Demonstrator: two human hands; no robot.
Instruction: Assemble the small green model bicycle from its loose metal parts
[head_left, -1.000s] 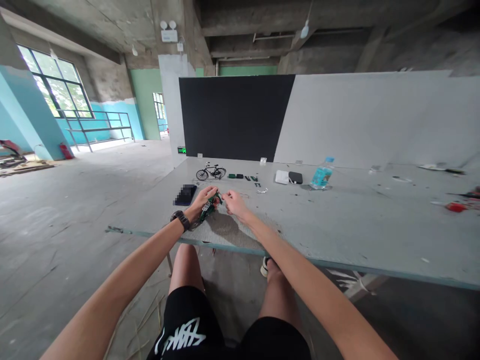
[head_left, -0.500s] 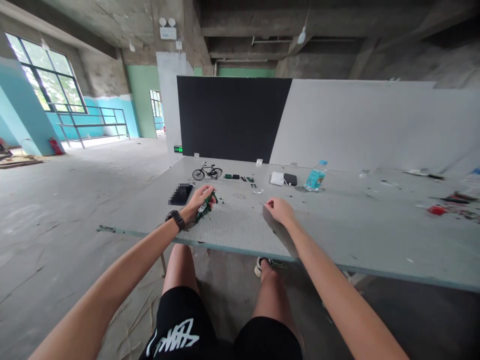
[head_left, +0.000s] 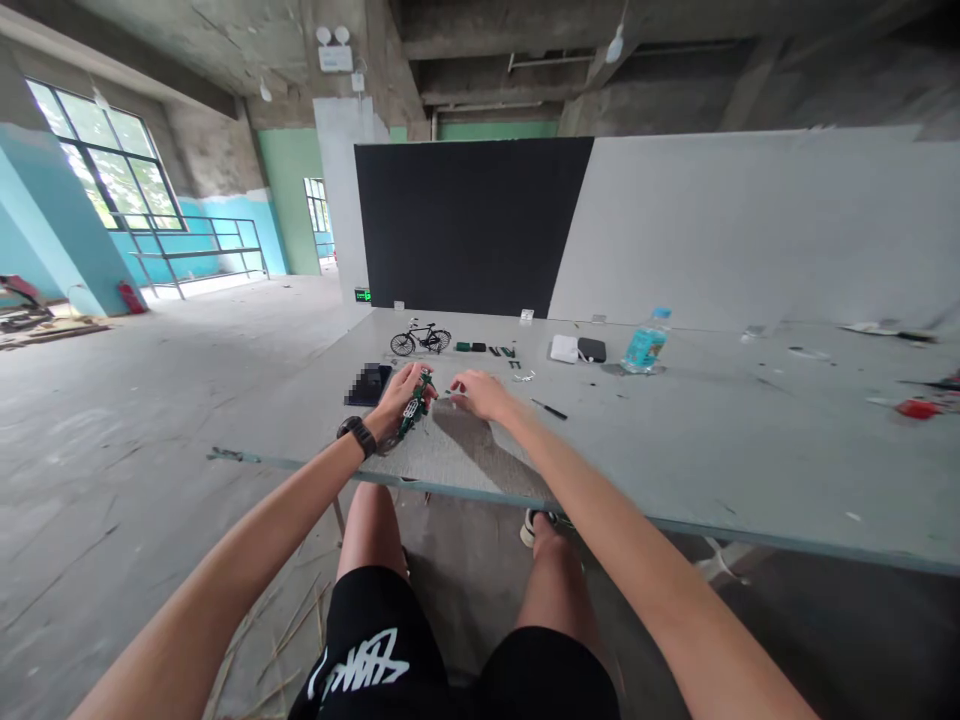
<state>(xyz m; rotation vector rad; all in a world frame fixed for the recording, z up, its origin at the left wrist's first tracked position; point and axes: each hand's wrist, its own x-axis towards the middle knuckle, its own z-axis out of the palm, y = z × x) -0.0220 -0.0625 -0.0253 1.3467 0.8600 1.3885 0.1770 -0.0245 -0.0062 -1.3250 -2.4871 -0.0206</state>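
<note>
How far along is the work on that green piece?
Looks done: a small bicycle stands, seemingly whole, near the back of the table. In hand: the left hand holds a green model piece; the right hand is beside it, its grip unclear. Possibly left: green and black parts lie loose, though I can't tell whether they belong to it.

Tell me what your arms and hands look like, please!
The left hand and right hand wear no gloves. A chunky dark watch circles the left wrist, while the right wrist is bare. No sleeves show on either forearm.
</note>
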